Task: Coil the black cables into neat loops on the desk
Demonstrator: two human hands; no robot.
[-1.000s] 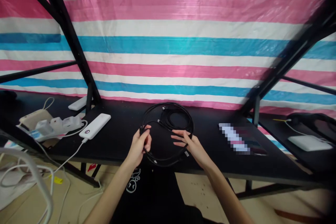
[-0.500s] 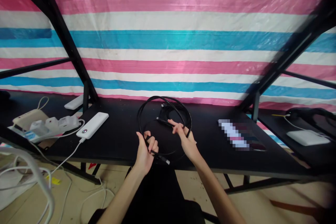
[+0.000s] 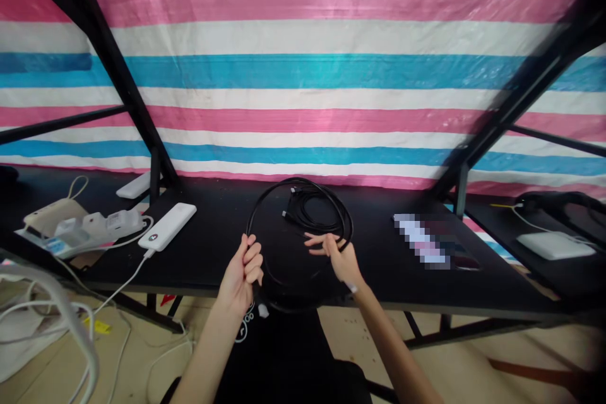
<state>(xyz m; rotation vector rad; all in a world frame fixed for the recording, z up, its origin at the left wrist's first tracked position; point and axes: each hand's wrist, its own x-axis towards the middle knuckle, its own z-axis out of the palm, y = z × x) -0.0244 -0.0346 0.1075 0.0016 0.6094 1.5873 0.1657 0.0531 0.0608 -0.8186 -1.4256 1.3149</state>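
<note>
A long black cable (image 3: 303,208) forms a big loop over a black table (image 3: 213,246), with more coils bunched at its far side. My left hand (image 3: 243,271) is closed round the loop's near left part, at the table's front edge. My right hand (image 3: 336,255) touches the loop's right side with the fingers partly spread and the cable running between them. A plug end hangs below the table edge, between my hands.
A white power bank (image 3: 166,226) with a white lead lies left of the loop. Further left sit white chargers and a power strip (image 3: 80,227). Black frame struts (image 3: 113,63) rise on both sides. A white device (image 3: 553,245) lies on the right table. Striped tarpaulin hangs behind.
My left hand slid left along the cable and closed round it. My right hand dropped from the middle strand to the loop's right side. The loop has spread wider.
</note>
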